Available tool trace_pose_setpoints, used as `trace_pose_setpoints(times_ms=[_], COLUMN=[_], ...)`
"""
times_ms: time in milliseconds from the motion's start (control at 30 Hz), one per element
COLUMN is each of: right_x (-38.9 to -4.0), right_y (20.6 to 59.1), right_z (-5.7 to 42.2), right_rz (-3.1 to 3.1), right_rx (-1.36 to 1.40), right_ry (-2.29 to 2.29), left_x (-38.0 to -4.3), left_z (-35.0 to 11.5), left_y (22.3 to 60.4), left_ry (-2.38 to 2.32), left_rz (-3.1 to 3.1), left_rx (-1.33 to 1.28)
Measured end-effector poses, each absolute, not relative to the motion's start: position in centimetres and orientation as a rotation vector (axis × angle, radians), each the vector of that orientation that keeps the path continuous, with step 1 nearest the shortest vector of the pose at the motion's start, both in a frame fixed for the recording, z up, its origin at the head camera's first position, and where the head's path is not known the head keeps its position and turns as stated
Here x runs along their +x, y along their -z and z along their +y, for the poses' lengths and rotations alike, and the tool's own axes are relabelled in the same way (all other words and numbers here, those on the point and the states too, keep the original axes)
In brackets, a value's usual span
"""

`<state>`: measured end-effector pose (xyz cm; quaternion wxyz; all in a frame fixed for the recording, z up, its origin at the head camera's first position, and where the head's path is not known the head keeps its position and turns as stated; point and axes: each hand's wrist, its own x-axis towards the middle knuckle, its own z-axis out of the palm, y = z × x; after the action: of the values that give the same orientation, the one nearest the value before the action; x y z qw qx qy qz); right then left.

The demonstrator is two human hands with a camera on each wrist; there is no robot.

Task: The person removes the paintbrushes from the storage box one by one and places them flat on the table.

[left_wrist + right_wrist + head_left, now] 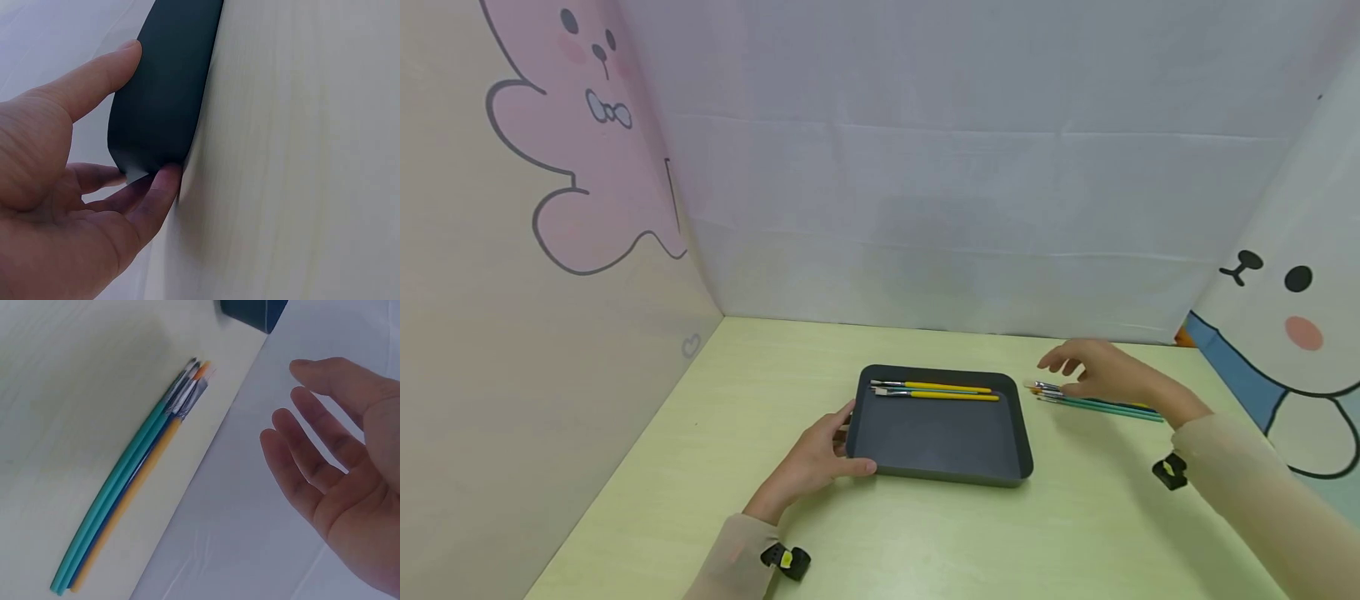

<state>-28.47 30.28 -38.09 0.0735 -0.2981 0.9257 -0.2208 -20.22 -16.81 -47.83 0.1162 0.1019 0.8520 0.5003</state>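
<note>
A dark grey tray lies on the table with several paintbrushes along its far side, yellow-handled ones and a teal one among them. My left hand grips the tray's near left corner. In the left wrist view, its thumb is against the tray wall and its fingertips meet the lower edge. To the right of the tray lies a bunch of paintbrushes with teal, blue and yellow handles. Above the bunch hovers my right hand, fingers relaxed and apart, holding nothing.
The pale table ends at a white cloth backdrop. Side panels with cartoon animals stand at left and right. Both sleeves carry a small black wrist device.
</note>
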Motion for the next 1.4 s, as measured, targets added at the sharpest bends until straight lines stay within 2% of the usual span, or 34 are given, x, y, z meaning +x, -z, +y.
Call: trace_pose_setpoints(times_ms=[333,733,1400], right_x=[-29.2,-30.7,-32.3], right_y=[37.2,38.7,41.3], right_z=[25.7,20.1,15.1], right_rz=[2.664,2.520,2.421], right_rx=[-0.966,-1.004,-1.001], right_ry=[0.731,0.731,0.618], left_x=[-20.3,-20.3,-20.4], left_z=[-16.8,-16.7,-16.9], left_y=[48.0,47.9,48.0], left_ry=[-1.465,-1.466,-1.455], left_rz=[2.493,2.491,2.505], left_rx=[0.300,0.310,0.311])
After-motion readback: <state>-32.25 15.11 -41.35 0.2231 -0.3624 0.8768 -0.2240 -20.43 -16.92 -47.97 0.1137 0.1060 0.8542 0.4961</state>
